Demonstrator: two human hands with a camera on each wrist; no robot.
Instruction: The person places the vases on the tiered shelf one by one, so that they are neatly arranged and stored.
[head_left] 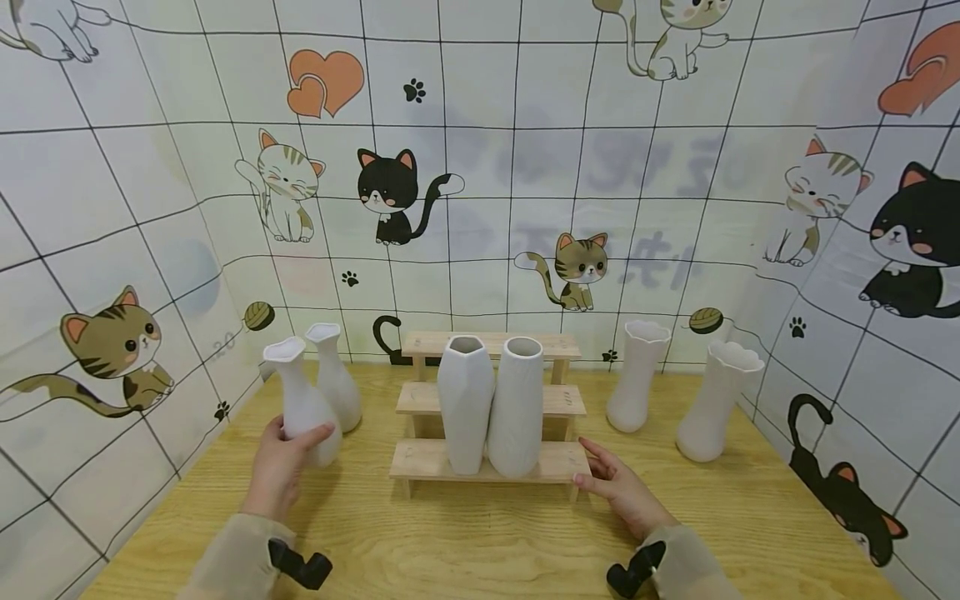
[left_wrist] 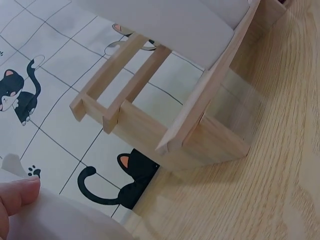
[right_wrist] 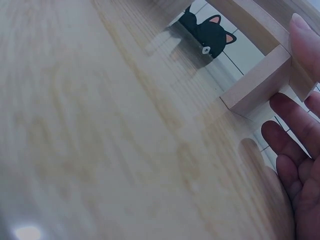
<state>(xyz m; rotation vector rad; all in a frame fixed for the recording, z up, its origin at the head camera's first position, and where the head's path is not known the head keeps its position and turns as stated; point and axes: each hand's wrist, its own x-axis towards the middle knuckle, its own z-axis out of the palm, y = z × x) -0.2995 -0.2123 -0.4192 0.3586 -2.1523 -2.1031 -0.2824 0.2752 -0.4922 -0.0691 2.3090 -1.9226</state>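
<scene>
My left hand (head_left: 281, 467) grips a white vase (head_left: 306, 400) with a narrow neck and flared rim, thumb across its lower body. In the left wrist view the thumb (left_wrist: 20, 195) lies on the same vase (left_wrist: 65, 215). A similar vase (head_left: 339, 387) stands just behind it. My right hand (head_left: 618, 487) holds the right end of a three-step wooden stand (head_left: 420, 461) at its lowest step, thumb in front and fingers around the end. Two tall white vases, one faceted (head_left: 465, 408) and one rounder (head_left: 517, 408), stand side by side on that step.
To the right of the stand, two white vases with wavy rims, one farther back (head_left: 636, 379) and one nearer (head_left: 714, 404), stand on the wood-grain table (head_left: 495, 550). A cat-patterned sheet (head_left: 487, 167) encloses the back and sides.
</scene>
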